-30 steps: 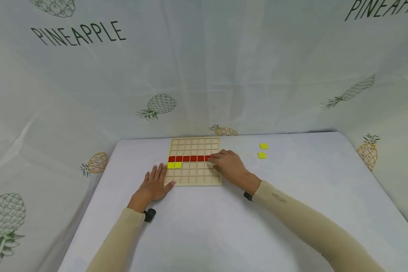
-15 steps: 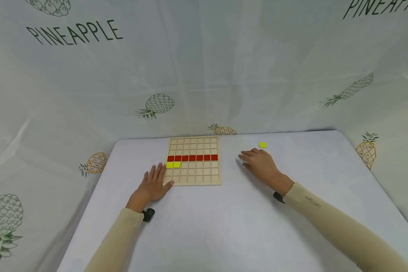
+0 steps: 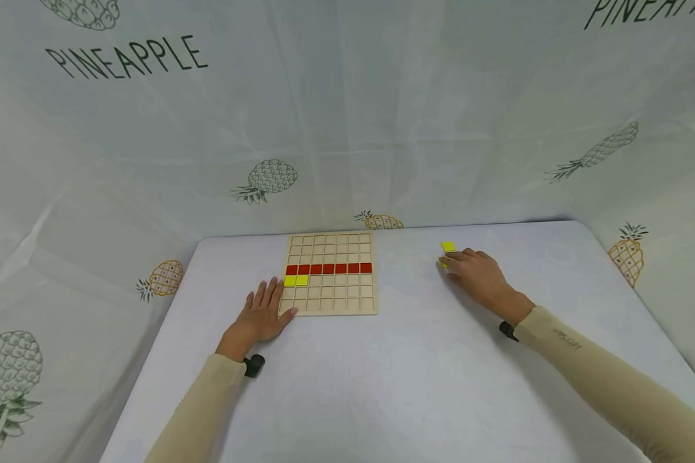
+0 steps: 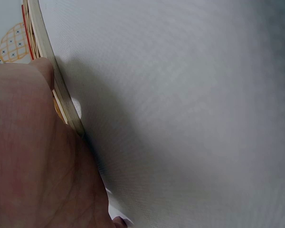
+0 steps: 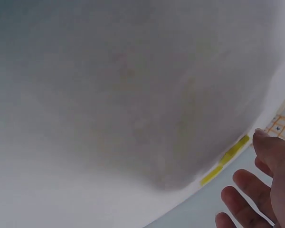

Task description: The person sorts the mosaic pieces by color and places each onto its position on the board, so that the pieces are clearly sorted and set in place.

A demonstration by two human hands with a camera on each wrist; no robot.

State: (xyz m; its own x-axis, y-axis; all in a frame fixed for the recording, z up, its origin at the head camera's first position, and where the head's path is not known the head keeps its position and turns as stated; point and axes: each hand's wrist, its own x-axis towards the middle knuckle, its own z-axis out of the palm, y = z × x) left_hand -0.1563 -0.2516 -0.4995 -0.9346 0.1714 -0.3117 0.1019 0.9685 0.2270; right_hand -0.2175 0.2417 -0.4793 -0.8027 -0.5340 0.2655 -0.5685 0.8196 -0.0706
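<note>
A pale wooden grid board [image 3: 342, 300] lies on the table, a full row of red square tiles [image 3: 328, 269] across its middle. Two yellow tiles [image 3: 296, 280] sit at the left end of the row below. My left hand [image 3: 257, 321] rests flat at the board's lower left corner, thumb along the near edge. Over to the right, my right hand [image 3: 475, 276] reaches over a loose yellow tile [image 3: 443, 263], which its fingers partly cover. Another yellow tile [image 3: 448, 246] lies just behind. In the right wrist view the fingers [image 5: 247, 187] are spread apart and pinch nothing.
The white table [image 3: 353, 386] ends at the back against a hanging sheet [image 3: 347, 128] printed with pineapples. The sheet also runs along both sides. The loose tiles lie right of the board, near the back edge.
My right hand has left the red row's right end and moved right to the loose yellow tiles. The red tile at that end now shows. My left hand stays put.
</note>
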